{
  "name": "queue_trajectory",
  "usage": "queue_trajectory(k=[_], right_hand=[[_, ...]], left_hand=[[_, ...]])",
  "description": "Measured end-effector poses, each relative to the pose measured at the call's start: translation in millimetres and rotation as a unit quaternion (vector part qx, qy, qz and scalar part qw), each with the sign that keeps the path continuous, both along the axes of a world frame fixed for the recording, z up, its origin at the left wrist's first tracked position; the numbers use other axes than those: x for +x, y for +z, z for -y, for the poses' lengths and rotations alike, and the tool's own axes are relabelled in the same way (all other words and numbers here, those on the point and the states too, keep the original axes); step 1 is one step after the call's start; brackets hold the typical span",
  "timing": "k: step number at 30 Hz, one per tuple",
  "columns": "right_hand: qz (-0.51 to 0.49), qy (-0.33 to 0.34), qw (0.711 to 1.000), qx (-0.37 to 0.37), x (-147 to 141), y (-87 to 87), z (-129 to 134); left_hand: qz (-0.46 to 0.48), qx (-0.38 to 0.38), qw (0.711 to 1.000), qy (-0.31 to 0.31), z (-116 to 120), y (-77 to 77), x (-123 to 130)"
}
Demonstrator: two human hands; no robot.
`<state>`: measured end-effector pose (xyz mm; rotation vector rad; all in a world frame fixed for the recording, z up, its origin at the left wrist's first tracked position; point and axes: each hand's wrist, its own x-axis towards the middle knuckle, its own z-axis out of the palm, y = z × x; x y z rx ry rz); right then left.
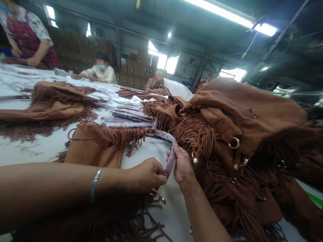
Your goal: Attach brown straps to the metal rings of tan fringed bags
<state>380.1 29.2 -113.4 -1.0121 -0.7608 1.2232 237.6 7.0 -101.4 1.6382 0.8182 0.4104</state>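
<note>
A bag strap (165, 135) wrapped in clear, whitish plastic curves up from a brown fringed bag (93, 144) lying on the white table. My left hand (147, 175), below a silver bracelet-wearing wrist, pinches the strap's lower end between thumb and fingers. Just to its right, my right hand (182, 164) is closed around the wrapped strap, with the thumb along its side. Dark brown fringe hangs beneath my left forearm, which hides part of the bag.
Brown fringed bags with metal rings (247, 117) are heaped high at the right. More bags (58, 101) lie at the left, and plastic-wrapped straps (131, 114) lie mid-table. Three people sit or stand across the table, before stacked cartons (133, 69).
</note>
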Motion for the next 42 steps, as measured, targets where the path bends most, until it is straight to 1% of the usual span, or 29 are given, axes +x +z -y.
queue_trajectory(k=[2,5,11,13,16,20,22,24,26,27,28,29,30,31,32,33,34,36,37,38,39,41,42], right_hand=[[0.03,-0.012,0.999,0.007,3,-2.6,-2],[0.081,-0.025,0.996,-0.004,6,-7.1,-4],[0.175,-0.033,0.984,-0.025,1,-10.2,-3],[0.204,-0.036,0.978,-0.031,2,-10.8,-5],[0.242,-0.052,0.968,-0.049,6,-13.7,-8],[0.303,-0.055,0.949,-0.064,13,-16.6,-10],[0.343,-0.057,0.936,-0.054,15,-12.3,-7],[0.376,-0.081,0.923,-0.024,14,-2.0,0],[0.43,-0.104,0.895,0.057,10,11.5,10],[0.469,-0.092,0.871,0.115,7,17.7,14],[0.504,-0.052,0.845,0.172,4,22.8,18],[0.531,0.009,0.818,0.22,1,26.1,21],[0.545,0.08,0.796,0.251,-1,27.6,23],[0.543,0.145,0.785,0.26,-3,27.2,23],[0.535,0.191,0.783,0.255,-5,25.2,23],[0.524,0.216,0.787,0.243,-5,22.3,21],[0.515,0.223,0.795,0.228,-4,18.9,19],[0.498,0.201,0.82,0.196,1,12.3,14],[0.49,0.183,0.833,0.182,3,9.7,11],[0.482,0.162,0.845,0.168,5,7.7,9],[0.473,0.14,0.856,0.154,7,6.2,7],[0.453,0.108,0.875,0.132,9,4.4,6],[0.441,0.103,0.883,0.125,9,3.8,5]], left_hand=[[-0.003,0.004,1.0,-0.005,-3,1.4,-8],[-0.005,-0.015,1.0,-0.023,-5,5.3,-22],[0.053,-0.044,0.993,-0.092,-2,14.7,-38],[0.051,-0.036,0.994,-0.09,-2,18.5,-42],[0.037,-0.032,0.997,-0.062,-4,23.5,-49],[0.016,-0.032,0.998,-0.043,-6,24.8,-60],[0.012,-0.012,0.999,-0.042,-6,23.9,-64],[-0.012,0.028,0.999,-0.042,-6,23.6,-66],[-0.057,0.082,0.994,-0.039,-8,24.2,-65],[-0.077,0.107,0.991,-0.038,-9,24.5,-64],[-0.088,0.128,0.987,-0.039,-12,24.5,-62],[-0.088,0.146,0.985,-0.041,-15,23.9,-60],[-0.083,0.163,0.982,-0.041,-19,22.8,-58],[-0.077,0.178,0.98,-0.039,-23,21.1,-56],[-0.074,0.194,0.978,-0.034,-27,19.1,-54],[-0.076,0.211,0.974,-0.021,-29,17.2,-52],[-0.088,0.23,0.969,0.0,-31,15.8,-50],[-0.134,0.265,0.954,0.04,-29,16.1,-46],[-0.161,0.274,0.947,0.042,-26,18.0,-44],[-0.188,0.272,0.944,0.022,-22,20.6,-42],[-0.208,0.255,0.944,-0.022,-17,23.6,-40],[-0.224,0.193,0.945,-0.141,-7,28.2,-34],[-0.224,0.165,0.941,-0.194,-3,28.8,-31]])
